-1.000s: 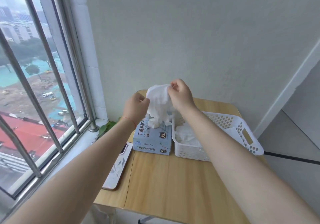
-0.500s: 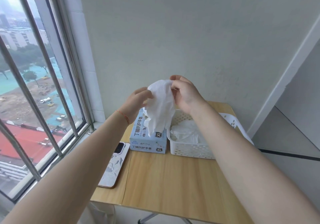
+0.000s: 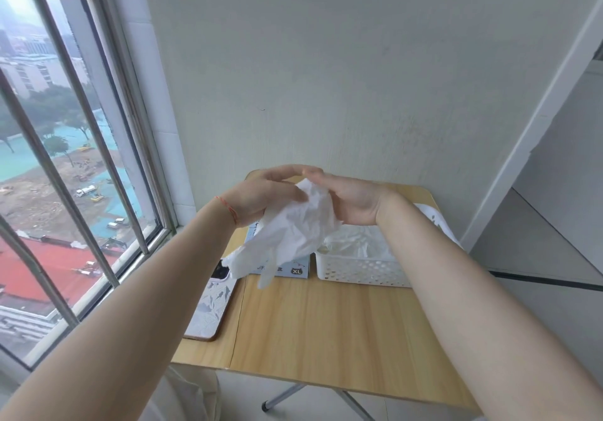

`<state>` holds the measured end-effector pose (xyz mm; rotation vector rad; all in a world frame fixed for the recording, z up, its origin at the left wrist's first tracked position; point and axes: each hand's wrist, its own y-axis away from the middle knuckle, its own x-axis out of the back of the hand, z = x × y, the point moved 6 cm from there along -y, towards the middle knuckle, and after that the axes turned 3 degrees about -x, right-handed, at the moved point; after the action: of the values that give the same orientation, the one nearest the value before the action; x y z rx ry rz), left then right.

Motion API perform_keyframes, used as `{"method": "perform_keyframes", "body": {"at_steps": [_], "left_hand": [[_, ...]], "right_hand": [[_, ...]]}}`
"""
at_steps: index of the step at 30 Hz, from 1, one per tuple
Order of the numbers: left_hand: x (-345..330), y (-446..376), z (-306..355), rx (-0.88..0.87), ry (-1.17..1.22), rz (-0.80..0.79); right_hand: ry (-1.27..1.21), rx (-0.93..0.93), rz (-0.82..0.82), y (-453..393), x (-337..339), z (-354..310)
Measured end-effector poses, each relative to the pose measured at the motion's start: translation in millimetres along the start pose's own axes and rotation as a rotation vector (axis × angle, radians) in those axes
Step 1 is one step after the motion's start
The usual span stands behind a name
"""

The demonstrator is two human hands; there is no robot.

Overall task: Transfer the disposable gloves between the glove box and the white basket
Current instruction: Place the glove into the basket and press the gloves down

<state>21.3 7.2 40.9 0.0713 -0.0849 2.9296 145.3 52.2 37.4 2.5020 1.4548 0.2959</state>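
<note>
Both hands raised over the far side of the wooden table [image 3: 326, 329], fingertips meeting — left hand [image 3: 261, 195] and right hand [image 3: 349, 200] hold one crumpled white disposable glove [image 3: 290, 234] between them, fingers bent over its top, glove's own fingers dangling below the left wrist. Under the left hand, mostly hidden by the glove, the blue glove box [image 3: 295, 269]; just beside it, under the right hand, the white basket [image 3: 359, 272] with more gloves inside. A patterned phone [image 3: 212, 306] lies below the left forearm, nearer the window.
</note>
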Motion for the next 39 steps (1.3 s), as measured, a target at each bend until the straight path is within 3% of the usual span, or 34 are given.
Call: {"method": "perform_keyframes", "body": {"at_steps": [4, 8, 12, 19, 24, 28, 34, 36, 39], "left_hand": [[12, 2, -11, 0.061, -0.194, 0.160], [19, 4, -25, 0.111, -0.325, 0.268], [15, 4, -34, 0.202, -0.408, 0.183], [14, 12, -40, 0.287, -0.422, 0.041], [25, 17, -52, 0.386, -0.620, 0.091], [30, 21, -50, 0.347, -0.506, 0.169], [37, 23, -54, 0.228, 0.069, 0.209], [46, 19, -58, 0.254, 0.057, 0.278], [49, 7, -51, 0.263, -0.204, 0.426]], "right_hand": [[0.061, -0.070, 0.218, 1, 17, 9], [0.117, -0.099, 0.283, 5, 23, 14], [0.254, -0.078, 0.456, 3, 30, 11], [0.385, 0.057, 0.586, 2, 26, -9], [0.481, 0.133, 0.698, -1, 30, -19], [0.488, 0.182, 0.797, -1, 33, -25], [0.384, 0.102, 0.827, -3, 39, -14], [0.403, 0.033, 0.837, -2, 44, -6], [0.465, -0.072, 0.873, 3, 57, 8]]}}
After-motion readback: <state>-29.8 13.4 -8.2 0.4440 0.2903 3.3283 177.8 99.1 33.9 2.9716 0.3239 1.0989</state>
